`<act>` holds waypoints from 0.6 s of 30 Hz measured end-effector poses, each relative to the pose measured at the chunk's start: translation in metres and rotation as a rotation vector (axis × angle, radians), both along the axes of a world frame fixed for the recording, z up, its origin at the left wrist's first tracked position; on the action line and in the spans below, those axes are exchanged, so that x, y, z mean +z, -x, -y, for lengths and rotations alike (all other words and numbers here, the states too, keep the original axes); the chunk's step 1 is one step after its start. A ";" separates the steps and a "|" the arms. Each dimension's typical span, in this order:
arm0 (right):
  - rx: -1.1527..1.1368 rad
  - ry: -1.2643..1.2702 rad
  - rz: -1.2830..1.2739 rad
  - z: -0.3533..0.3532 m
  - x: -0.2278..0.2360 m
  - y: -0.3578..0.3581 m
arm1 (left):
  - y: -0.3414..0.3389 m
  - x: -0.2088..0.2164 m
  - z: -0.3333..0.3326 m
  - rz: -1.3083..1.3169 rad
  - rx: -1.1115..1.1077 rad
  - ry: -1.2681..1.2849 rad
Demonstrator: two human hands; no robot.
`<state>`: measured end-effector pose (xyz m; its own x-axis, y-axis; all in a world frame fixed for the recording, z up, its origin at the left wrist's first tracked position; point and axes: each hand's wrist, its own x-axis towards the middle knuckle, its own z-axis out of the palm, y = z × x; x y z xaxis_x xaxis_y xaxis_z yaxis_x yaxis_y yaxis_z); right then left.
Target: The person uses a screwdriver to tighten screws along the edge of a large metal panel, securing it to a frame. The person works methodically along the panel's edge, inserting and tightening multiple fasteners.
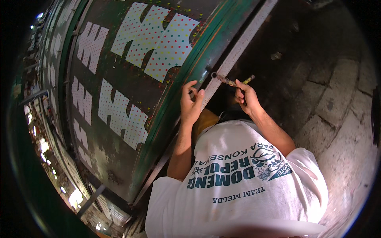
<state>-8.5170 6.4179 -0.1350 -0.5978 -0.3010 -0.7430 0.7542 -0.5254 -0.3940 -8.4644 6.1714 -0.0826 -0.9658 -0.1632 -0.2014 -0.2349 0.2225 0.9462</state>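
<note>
Right hand (247, 96) closed round slim yellow-and-dark tool (248, 79); left hand (191, 104) half-curled, seemingly empty, near pale rail (242, 47). Step, apparently: positioning tool at rail; next calls for steady grip.

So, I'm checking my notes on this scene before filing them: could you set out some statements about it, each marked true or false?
1. The right hand holds a slim yellow-and-dark object. True.
2. The left hand is nearer the dark panel than the right hand. True.
3. The cut-out pieces are solid black. False: they are white with coloured dots.
4. The person wears black. False: the shirt is white with dark print.
</note>
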 end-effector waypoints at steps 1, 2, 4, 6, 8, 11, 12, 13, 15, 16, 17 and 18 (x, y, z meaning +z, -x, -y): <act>0.001 0.073 0.060 -0.002 0.000 0.002 | 0.022 0.003 -0.018 0.095 0.064 0.001; 0.008 0.158 0.117 -0.005 0.001 0.005 | 0.016 0.002 -0.014 0.054 0.025 0.062; -0.009 0.370 0.237 -0.009 0.002 0.010 | 0.030 0.002 -0.025 0.066 0.009 0.248; -0.026 0.480 0.382 -0.011 0.002 0.014 | 0.042 0.000 -0.034 0.031 -0.025 0.359; -0.045 0.565 0.502 -0.012 0.000 0.015 | 0.050 -0.003 -0.039 0.036 -0.082 0.406; -0.084 0.653 0.522 -0.010 -0.005 0.012 | 0.054 -0.010 -0.037 -0.047 -0.105 0.353; -0.084 0.659 0.513 -0.008 -0.006 0.010 | 0.054 -0.014 -0.035 -0.188 -0.117 0.380; -0.097 0.678 0.520 -0.007 -0.006 0.010 | 0.063 -0.014 -0.038 -0.244 -0.131 0.420; -0.133 0.678 0.536 -0.002 -0.002 0.008 | 0.070 -0.018 -0.037 -0.211 -0.152 0.458; -0.151 0.659 0.540 0.000 0.002 0.009 | 0.055 -0.024 -0.024 -0.327 -0.162 0.436; -0.178 0.676 0.568 0.003 0.006 0.009 | 0.073 -0.023 -0.034 -0.365 -0.177 0.430; -0.167 0.633 0.526 0.005 0.012 0.010 | 0.059 -0.027 -0.022 -0.373 -0.203 0.432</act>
